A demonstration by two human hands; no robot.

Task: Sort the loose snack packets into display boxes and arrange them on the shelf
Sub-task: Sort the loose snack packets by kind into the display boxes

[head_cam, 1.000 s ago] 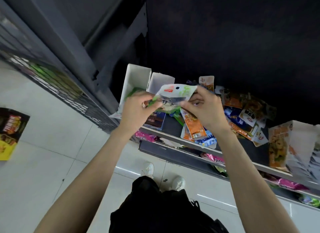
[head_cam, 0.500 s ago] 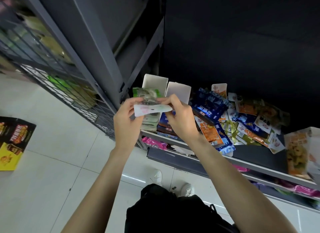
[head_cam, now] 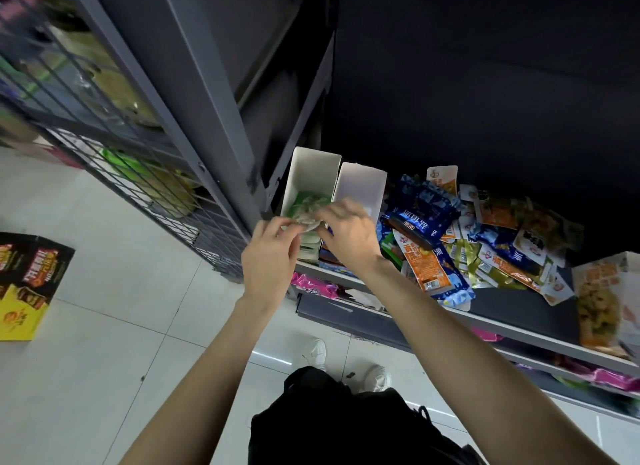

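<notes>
Left hand [head_cam: 268, 253] and right hand [head_cam: 349, 232]: fingers curled, a green snack packet [head_cam: 306, 218] pinched between them over the left display box [head_cam: 313, 173]. Shelf [head_cam: 519, 312]: loose packets [head_cam: 485, 243] heaped right of a second display box [head_cam: 362, 184]. Floor: printed carton [head_cam: 24, 284] noted at left.

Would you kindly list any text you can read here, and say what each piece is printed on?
None reads with certainty.
Blue packet: large white characters, upside down, not legible.
Orange packet: characters and a barcode, too small.
Black and yellow carton on the floor: blurred print.
Green packet in both hands: blurred.
</notes>
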